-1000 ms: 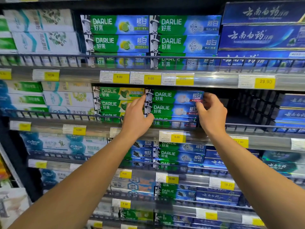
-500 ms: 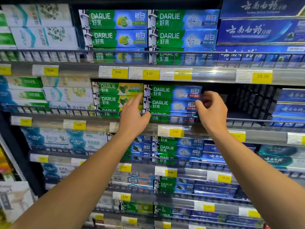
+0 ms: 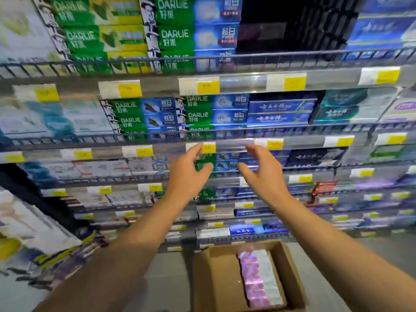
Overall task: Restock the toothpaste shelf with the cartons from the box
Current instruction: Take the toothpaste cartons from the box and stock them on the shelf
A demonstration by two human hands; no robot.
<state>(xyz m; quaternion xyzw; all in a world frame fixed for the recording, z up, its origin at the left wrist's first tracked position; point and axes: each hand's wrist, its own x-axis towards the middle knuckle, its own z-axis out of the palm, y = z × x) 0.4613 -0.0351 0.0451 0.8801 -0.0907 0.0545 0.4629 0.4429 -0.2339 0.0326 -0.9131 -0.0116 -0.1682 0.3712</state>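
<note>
My left hand (image 3: pixel 189 174) and my right hand (image 3: pixel 262 173) hang in front of the lower shelves, fingers spread and loosely bent, holding nothing. Both are clear of the green and blue Darlie cartons (image 3: pixel 193 34) stacked on the upper shelf behind a wire rail. Below my arms a brown cardboard box (image 3: pixel 213 278) stands on the floor. Inside it lie shiny pink and silver toothpaste cartons (image 3: pixel 258 278) in a row. The view is motion-blurred.
A dark empty gap (image 3: pixel 292 25) shows on the upper shelf right of the Darlie stack. Blue cartons (image 3: pixel 279 111) and more Darlie cartons (image 3: pixel 144 115) fill the shelf below. Yellow price tags (image 3: pixel 208 86) line the shelf edges. Grey floor (image 3: pixel 171 278) lies left of the box.
Both hands have let go of the Darlie stack and dropped away from it. The view has tilted down, bringing the lower shelves and the box on the floor into sight.
</note>
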